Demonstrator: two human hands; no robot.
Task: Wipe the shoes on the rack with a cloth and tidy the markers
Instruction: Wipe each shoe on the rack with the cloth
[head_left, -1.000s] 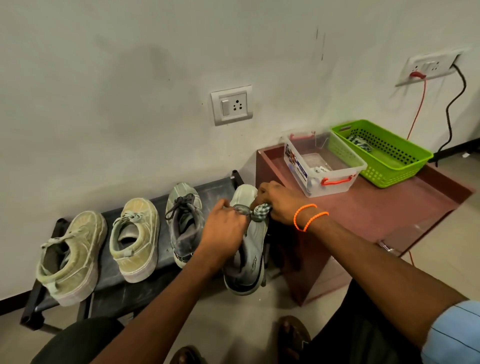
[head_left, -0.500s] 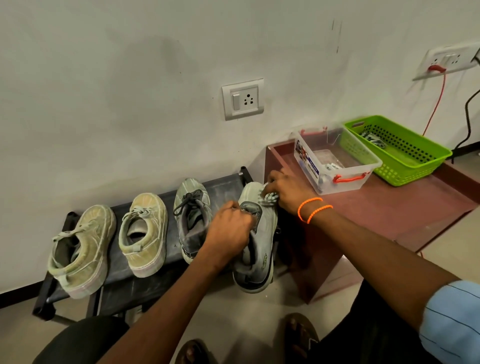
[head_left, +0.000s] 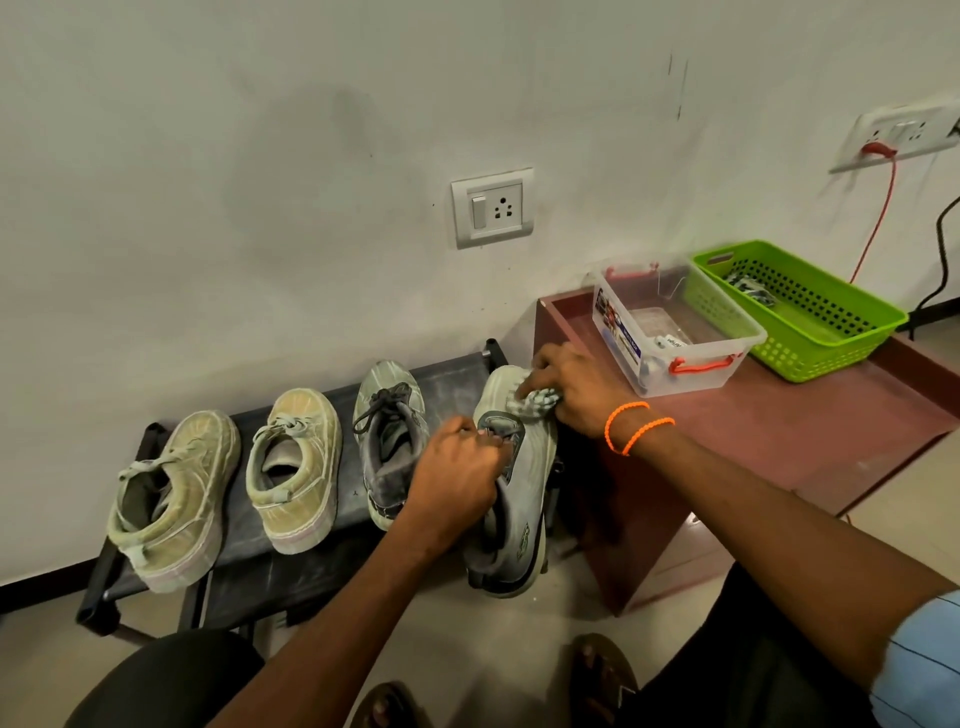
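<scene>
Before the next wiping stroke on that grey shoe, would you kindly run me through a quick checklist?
1. Left hand grips the grey shoe at its opening: ok.
2. Right hand holds the bunched cloth: ok.
3. Cloth touches the toe: ok.
4. Shoe fully on the rack: not ok, its heel hangs past the front edge.
5. Toe already clean: cannot tell.
</scene>
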